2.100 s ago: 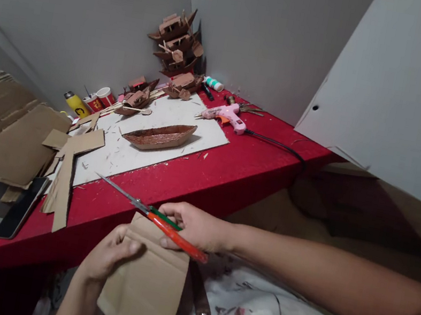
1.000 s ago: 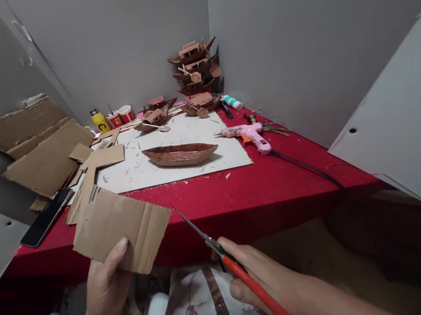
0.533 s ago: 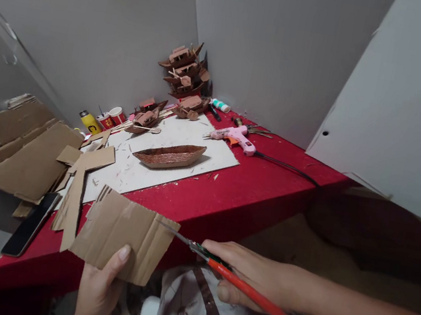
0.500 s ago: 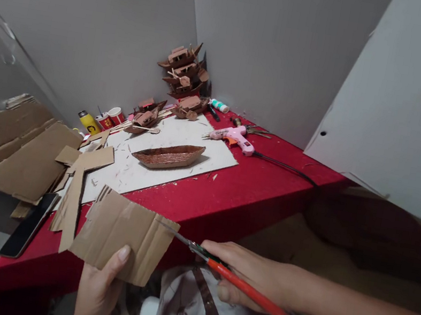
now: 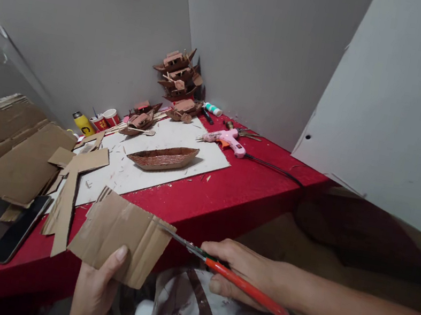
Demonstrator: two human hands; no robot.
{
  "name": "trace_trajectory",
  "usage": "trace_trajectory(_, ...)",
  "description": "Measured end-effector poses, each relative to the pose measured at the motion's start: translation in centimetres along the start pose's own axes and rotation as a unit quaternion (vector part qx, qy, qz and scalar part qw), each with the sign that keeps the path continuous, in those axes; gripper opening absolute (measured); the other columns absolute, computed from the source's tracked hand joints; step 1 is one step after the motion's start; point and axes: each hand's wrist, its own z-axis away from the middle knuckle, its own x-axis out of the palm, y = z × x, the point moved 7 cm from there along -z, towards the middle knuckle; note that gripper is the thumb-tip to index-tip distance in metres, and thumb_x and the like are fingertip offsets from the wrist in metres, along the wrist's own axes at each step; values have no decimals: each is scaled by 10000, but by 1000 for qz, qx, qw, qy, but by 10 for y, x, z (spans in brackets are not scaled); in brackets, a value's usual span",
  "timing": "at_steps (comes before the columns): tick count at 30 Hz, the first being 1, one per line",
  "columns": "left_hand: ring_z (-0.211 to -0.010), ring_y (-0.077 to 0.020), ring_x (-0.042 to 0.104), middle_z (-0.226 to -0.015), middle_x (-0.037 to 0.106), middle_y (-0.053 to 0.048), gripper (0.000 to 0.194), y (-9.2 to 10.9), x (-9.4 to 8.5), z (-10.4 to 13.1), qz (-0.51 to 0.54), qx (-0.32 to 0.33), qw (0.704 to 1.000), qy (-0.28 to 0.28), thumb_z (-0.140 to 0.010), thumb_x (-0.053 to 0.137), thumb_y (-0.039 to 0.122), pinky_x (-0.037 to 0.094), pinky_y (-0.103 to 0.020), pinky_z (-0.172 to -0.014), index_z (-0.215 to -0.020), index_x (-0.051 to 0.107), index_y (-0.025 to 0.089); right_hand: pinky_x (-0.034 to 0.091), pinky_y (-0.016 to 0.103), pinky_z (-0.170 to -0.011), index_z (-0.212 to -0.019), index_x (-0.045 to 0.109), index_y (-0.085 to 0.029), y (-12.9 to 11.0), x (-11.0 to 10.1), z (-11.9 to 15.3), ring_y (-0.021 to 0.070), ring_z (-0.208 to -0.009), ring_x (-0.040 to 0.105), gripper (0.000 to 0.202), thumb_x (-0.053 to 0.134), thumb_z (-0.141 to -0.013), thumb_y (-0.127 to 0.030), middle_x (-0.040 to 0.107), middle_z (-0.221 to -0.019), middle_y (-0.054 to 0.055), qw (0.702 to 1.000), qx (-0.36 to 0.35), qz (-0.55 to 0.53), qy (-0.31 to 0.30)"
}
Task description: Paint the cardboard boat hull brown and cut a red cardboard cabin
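My left hand (image 5: 104,274) grips a piece of brown cardboard (image 5: 121,234) from below, its thumb lying on the face. Red-handled scissors (image 5: 244,288) are held in my right hand (image 5: 243,272), and their blades meet the cardboard's right edge near its upper corner. Beyond the hands, a small brown boat hull (image 5: 163,158) rests on a white board (image 5: 130,173) on the red table (image 5: 220,194).
Finished model boats (image 5: 178,73) are stacked in the back corner. A pink glue gun (image 5: 225,139) with a black cord lies right of the board. Cardboard pieces (image 5: 26,163), a phone (image 5: 18,229), a yellow bottle (image 5: 83,124) and red cups (image 5: 110,117) stand or lie at left.
The view has shifted slightly, so the table and its items appear a little further left. The scissors and cardboard keep nearly the same position relative to each other.
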Motion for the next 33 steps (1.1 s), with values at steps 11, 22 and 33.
trace_trajectory(11,-1143,-312,612,-1200,682,-109,856,-10,-4,-2,-15,-11,999,-29,-619,840,325,496,-394,-962,-1390,479,233,267,197,-444,-673,431,-188,-1,-2,2,71,-493,323,490,579,-779,-643,400,-546,-68,1000,0,-19,17)
trace_trajectory(22,-1122,-325,620,-1240,659,-109,904,-18,0,12,-7,-46,999,-19,-571,855,363,525,-402,-916,-1381,475,240,269,177,-412,-674,407,-190,12,17,6,60,-471,321,509,619,-753,-646,408,-520,-74,995,46,-91,11)
trace_trajectory(33,-1038,-272,668,-1139,708,-90,758,-32,-3,11,10,-57,997,43,-688,798,372,508,-383,-935,-1370,503,227,307,201,-478,-713,510,-168,-2,9,1,88,-526,403,437,619,-782,-586,490,-613,-29,999,18,43,24)
